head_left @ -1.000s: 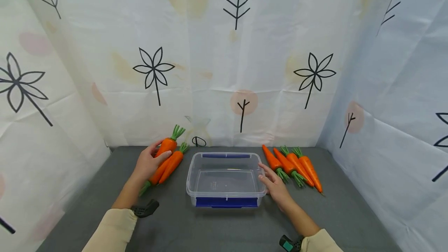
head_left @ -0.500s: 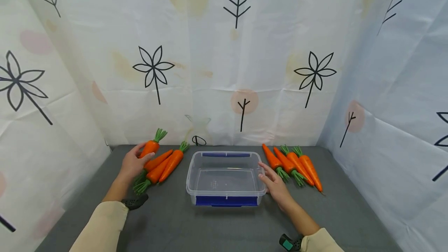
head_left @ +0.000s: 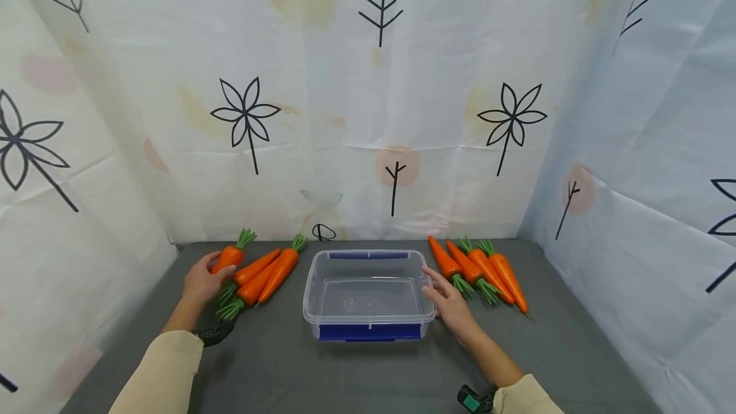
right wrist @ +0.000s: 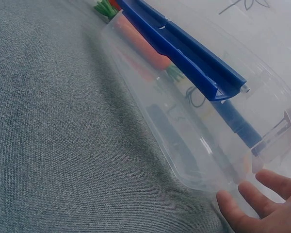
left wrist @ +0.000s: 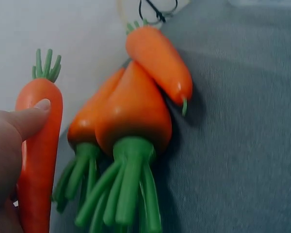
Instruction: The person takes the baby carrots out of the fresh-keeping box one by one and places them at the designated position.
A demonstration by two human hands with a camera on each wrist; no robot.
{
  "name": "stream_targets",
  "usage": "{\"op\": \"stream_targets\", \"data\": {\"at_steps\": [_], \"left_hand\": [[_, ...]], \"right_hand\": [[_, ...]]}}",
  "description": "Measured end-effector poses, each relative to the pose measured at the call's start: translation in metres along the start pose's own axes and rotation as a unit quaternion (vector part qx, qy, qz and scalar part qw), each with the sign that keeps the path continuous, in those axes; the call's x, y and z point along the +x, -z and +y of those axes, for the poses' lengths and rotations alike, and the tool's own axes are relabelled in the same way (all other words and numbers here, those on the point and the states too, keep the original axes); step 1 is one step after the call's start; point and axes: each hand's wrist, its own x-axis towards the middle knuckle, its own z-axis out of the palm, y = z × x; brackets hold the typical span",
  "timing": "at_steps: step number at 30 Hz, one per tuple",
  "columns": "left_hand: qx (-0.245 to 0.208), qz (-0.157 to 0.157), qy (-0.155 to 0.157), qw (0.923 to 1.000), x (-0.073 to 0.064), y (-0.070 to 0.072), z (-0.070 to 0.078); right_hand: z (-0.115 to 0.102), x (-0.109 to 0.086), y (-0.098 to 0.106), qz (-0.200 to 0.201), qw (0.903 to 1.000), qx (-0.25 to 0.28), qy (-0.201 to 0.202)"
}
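My left hand (head_left: 200,283) grips an orange carrot (head_left: 227,260) with a green top at the far left of the table. In the left wrist view the thumb (left wrist: 34,118) presses along that carrot, whose leaves point up. Close beside it lie three more carrots (head_left: 280,277) in a row, two with their leaves toward me and one with its leaves away. A clear plastic box (head_left: 310,318) with blue clips stands in the middle without a lid. The fingers of my right hand (head_left: 457,312) rest against its right side, fairly straight.
Several carrots (head_left: 505,280) lie slanted to the right of the box, near the back, their leaves pointing different ways. A grey cloth (head_left: 368,379) covers the table. White printed curtains (head_left: 345,114) close off the back and both sides.
My left hand has carried the carrot leftward and down, from above the other carrots to beside them. The right hand and the box have stayed in place; the head view shifted slightly.
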Motion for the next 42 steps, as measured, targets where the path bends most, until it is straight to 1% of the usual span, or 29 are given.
{"op": "stream_targets", "data": {"at_steps": [4,8,10,15,23,26,29,30,33,34,42], "left_hand": [[0.023,0.005,0.01,0.9997,0.001,0.0,-0.01],[0.04,-0.005,0.024,0.9989,0.004,0.0,-0.016],[0.049,-0.013,0.024,0.9984,0.005,0.0,-0.017],[0.068,-0.027,0.009,0.9973,0.005,-0.001,-0.021],[0.071,-0.045,0.009,0.9965,0.006,-0.002,-0.029],[0.073,-0.046,0.007,0.9962,0.006,-0.003,-0.031],[0.072,-0.046,0.009,0.9963,0.005,-0.003,-0.03],[0.071,-0.047,0.011,0.9963,0.005,-0.003,-0.03],[0.061,-0.047,0.019,0.9969,0.002,-0.002,-0.028],[0.057,-0.047,0.022,0.997,0.001,-0.001,-0.028],[0.024,-0.053,0.046,0.9972,-0.003,0.002,-0.03]], "right_hand": [[0.0,0.0,0.0,0.003,1.0,0.001,0.0],[0.001,0.001,-0.001,0.007,1.0,-0.005,0.0],[0.001,0.001,-0.001,0.006,0.9999,-0.008,-0.002],[0.0,0.0,-0.002,0.004,0.9999,-0.009,-0.001],[-0.001,0.0,-0.002,0.002,0.9999,-0.013,-0.003],[-0.015,-0.006,-0.003,-0.004,0.9998,-0.017,-0.008],[-0.017,-0.006,-0.003,-0.006,0.9998,-0.017,-0.012],[-0.017,-0.006,-0.003,-0.005,0.9997,-0.018,-0.015],[-0.002,0.0,-0.002,0.0,0.9998,-0.015,-0.014],[-0.001,0.001,-0.002,0.0,0.9999,-0.012,-0.011],[0.0,0.001,-0.001,0.003,0.9999,-0.015,-0.002]]}}
